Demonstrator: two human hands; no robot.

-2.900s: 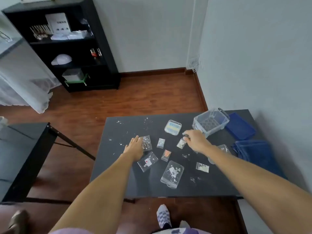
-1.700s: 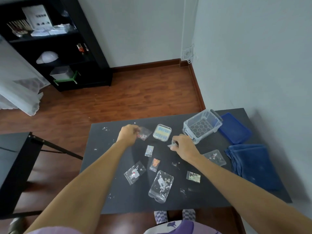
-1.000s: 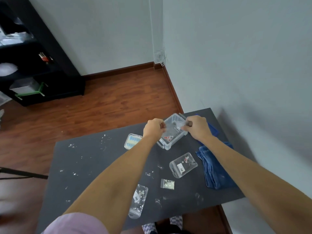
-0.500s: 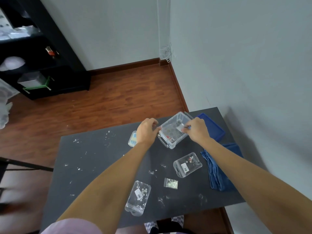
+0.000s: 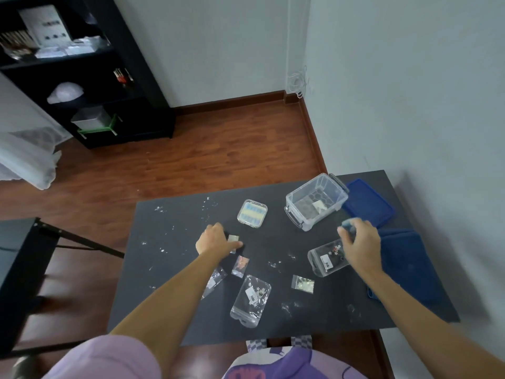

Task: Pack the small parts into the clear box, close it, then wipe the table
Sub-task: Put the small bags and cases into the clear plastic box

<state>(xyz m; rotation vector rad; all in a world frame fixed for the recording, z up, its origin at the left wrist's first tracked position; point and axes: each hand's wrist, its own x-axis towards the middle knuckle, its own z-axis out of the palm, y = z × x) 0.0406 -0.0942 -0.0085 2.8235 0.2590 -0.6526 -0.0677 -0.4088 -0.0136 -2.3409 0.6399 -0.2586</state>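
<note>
The clear box (image 5: 317,203) stands open at the back right of the black table (image 5: 169,269), with small bags lying in it. Its blue lid (image 5: 367,205) lies just to its right. My left hand (image 5: 216,240) rests at mid-table, fingertips and thumb pinching a small silvery bag (image 5: 233,238) against the surface. My right hand (image 5: 360,247) hovers with fingers apart over a clear flat case (image 5: 325,259). Still on the table are a square case of yellow and blue parts (image 5: 252,213), an orange bag (image 5: 240,266), a glitter bag (image 5: 302,283) and a long clear case (image 5: 251,299).
A folded blue cloth (image 5: 407,263) lies at the table's right edge, against the wall. Another small bag (image 5: 217,279) is half hidden under my left forearm. White specks are scattered over the tabletop. A black shelf (image 5: 90,77) stands at the back left; a second dark table (image 5: 16,258) on the left.
Both hands have left the clear box, where bags now lie. My left hand moved back to mid-table onto a small bag. My right hand dropped toward the clear flat case.
</note>
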